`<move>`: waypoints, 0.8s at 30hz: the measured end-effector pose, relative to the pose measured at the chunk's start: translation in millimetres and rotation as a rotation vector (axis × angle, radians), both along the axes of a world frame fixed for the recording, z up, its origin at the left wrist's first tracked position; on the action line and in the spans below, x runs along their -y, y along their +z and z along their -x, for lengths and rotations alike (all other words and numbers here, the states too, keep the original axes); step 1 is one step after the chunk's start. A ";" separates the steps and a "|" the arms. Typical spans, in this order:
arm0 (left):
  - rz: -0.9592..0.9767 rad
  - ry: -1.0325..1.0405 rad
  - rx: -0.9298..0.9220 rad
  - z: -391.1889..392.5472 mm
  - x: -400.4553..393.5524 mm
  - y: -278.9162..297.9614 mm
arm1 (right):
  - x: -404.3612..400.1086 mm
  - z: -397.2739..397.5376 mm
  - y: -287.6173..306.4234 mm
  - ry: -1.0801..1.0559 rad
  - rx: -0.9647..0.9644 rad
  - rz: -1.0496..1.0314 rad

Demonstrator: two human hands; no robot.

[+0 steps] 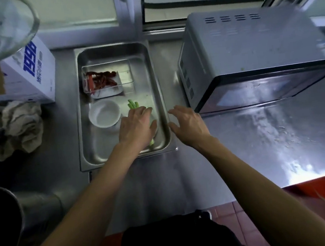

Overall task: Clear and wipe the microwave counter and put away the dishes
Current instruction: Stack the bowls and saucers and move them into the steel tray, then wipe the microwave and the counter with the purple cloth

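While left hand (137,125) lies over green stalks (133,104) in steel tray (159,95), fingers relaxed, right hand (189,123) spread, released, beside rim

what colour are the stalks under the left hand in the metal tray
Light green stalks, seen in the head view, partly covered by the left hand.

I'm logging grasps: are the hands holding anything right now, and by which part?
Nothing is clearly held. The left hand lies over the green stalks in the tray; the right hand hovers open.
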State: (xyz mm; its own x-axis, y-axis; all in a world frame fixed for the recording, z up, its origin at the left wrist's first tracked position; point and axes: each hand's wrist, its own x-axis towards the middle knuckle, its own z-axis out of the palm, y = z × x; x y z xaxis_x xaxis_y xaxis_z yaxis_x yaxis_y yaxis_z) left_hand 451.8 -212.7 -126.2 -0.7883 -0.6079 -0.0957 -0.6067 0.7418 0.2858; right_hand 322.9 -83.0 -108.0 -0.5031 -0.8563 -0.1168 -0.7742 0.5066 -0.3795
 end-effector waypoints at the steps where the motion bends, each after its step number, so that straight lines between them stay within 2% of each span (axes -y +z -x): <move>1: 0.007 -0.005 -0.013 4.6 -7.2 3.5 | -9.9 4.3 2.7 -0.004 0.008 0.007; 6: 0.055 -0.027 -0.054 33.3 -54.7 16.1 | -70.6 31.0 13.0 -0.062 0.013 0.037; 18: 0.141 -0.223 -0.007 151.3 -246.2 36.5 | -280.5 139.2 25.8 -0.210 -0.062 0.011; 24: 0.101 -0.323 0.007 210.0 -320.9 43.5 | -377.1 180.1 29.1 -0.344 -0.061 0.011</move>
State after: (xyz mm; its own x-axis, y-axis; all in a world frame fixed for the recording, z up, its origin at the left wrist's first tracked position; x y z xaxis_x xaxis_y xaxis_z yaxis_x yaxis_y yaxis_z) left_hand 241.8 108.2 -82.7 -0.9412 -0.3337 -0.0532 -0.3375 0.9203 0.1976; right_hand 142.9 294.1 -78.9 -0.7680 -0.6367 -0.0694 -0.5806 0.7378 -0.3443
